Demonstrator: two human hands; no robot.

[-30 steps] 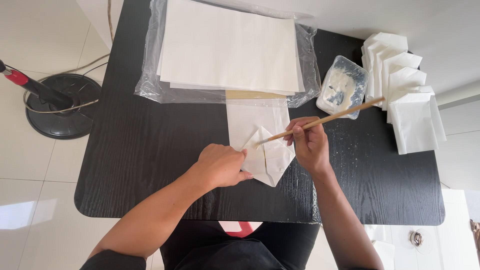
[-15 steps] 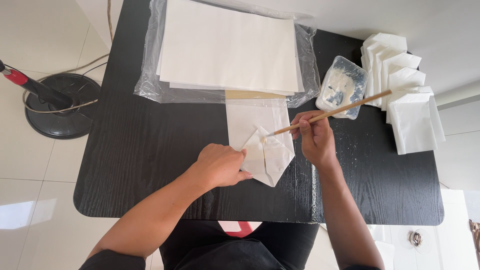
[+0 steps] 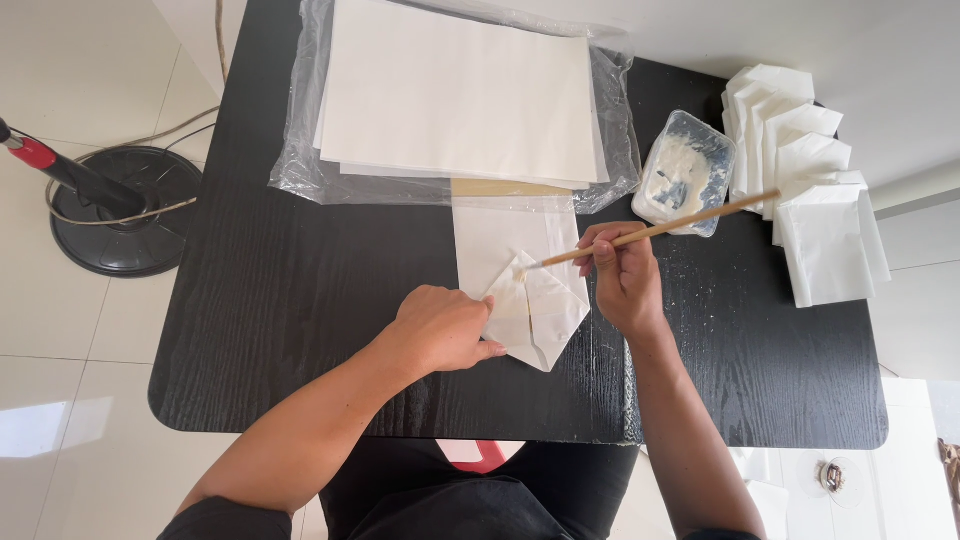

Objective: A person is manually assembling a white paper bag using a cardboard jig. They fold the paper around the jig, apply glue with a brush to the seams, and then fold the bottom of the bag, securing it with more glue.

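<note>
The right hand [image 3: 625, 280] is clenching a thin wooden stick [image 3: 650, 232] whose long axis is running from its tip at about 8 o'clock, touching the folded white paper [image 3: 530, 290], up toward 2 o'clock over the plastic paste tub [image 3: 685, 172]. The left hand [image 3: 440, 328] is pressing flat on the paper's 9 o'clock edge, grasping nothing. The paper is lying mid-surface [image 3: 300, 300], its folded point aiming at 6 o'clock, below the bagged sheet stack [image 3: 460, 95].

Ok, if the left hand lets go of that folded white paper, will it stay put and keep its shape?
Probably not fully. The folded white paper looks thin and floppy, so its flaps may spring open once the left hand lifts. It seems very light, so the wooden stick in the right hand could drag it across the black table.
</note>
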